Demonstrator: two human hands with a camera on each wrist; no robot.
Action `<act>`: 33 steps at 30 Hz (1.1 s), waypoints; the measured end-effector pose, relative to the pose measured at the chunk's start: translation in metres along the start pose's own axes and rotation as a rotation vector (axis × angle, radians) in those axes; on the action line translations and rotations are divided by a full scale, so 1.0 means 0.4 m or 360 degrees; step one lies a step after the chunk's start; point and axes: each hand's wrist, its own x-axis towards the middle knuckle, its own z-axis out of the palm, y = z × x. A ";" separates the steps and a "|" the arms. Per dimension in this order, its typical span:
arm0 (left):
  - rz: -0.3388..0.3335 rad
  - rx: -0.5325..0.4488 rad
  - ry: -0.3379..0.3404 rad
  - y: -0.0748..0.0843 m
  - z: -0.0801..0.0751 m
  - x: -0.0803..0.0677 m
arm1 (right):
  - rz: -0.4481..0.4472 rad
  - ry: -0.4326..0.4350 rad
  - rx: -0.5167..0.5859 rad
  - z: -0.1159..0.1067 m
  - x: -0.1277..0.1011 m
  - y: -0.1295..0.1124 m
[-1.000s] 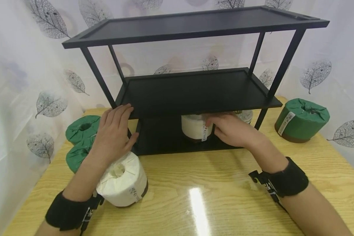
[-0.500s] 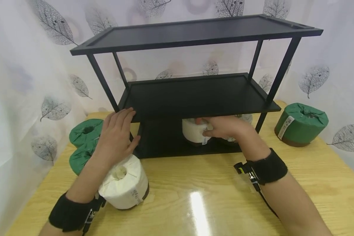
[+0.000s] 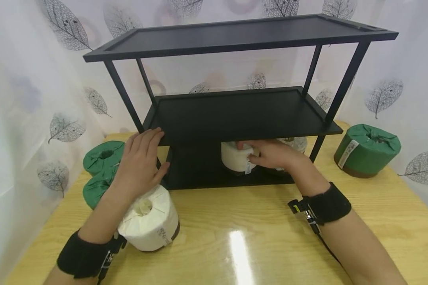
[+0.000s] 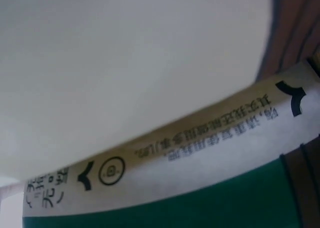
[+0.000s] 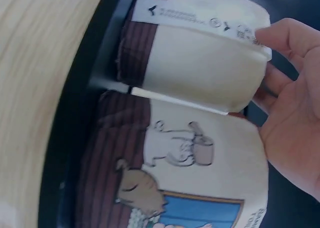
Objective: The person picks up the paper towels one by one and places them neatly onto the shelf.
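Observation:
A black three-tier shelf [image 3: 242, 118] stands on a wooden table [image 3: 256, 237]. My right hand [image 3: 267, 154] reaches under the middle tier and grips a white paper roll [image 3: 235, 158] on the bottom tier. In the right wrist view its fingers [image 5: 280, 43] curl over the top rim of that white roll [image 5: 205, 68], which stands against a second roll with a printed picture [image 5: 195, 178]. My left hand [image 3: 142, 158] rests with straight fingers on the shelf's front left corner. Its forearm lies over another white roll [image 3: 151, 223] on the table.
Two green rolls [image 3: 103, 156] [image 3: 96, 188] lie left of the shelf and one green roll [image 3: 367, 150] right of it. Another pale roll [image 3: 297, 143] sits on the bottom tier behind my right hand. A leaf-print curtain [image 3: 39, 99] closes in the back and sides.
My right hand has slid further in under the middle tier and closed its fingers on the white roll. The left hand has stayed on the shelf corner.

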 end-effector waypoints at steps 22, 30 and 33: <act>-0.0005 0.0002 -0.0010 -0.003 -0.005 0.002 | -0.0072 0.0145 -0.0254 -0.005 -0.001 -0.019; 0.0001 -0.0010 -0.0005 -0.003 -0.004 0.001 | 0.0015 0.0103 -0.0235 -0.003 0.002 -0.026; 0.0008 -0.0018 0.0004 -0.002 -0.003 0.002 | 0.0037 0.0083 -0.0247 -0.003 0.004 -0.029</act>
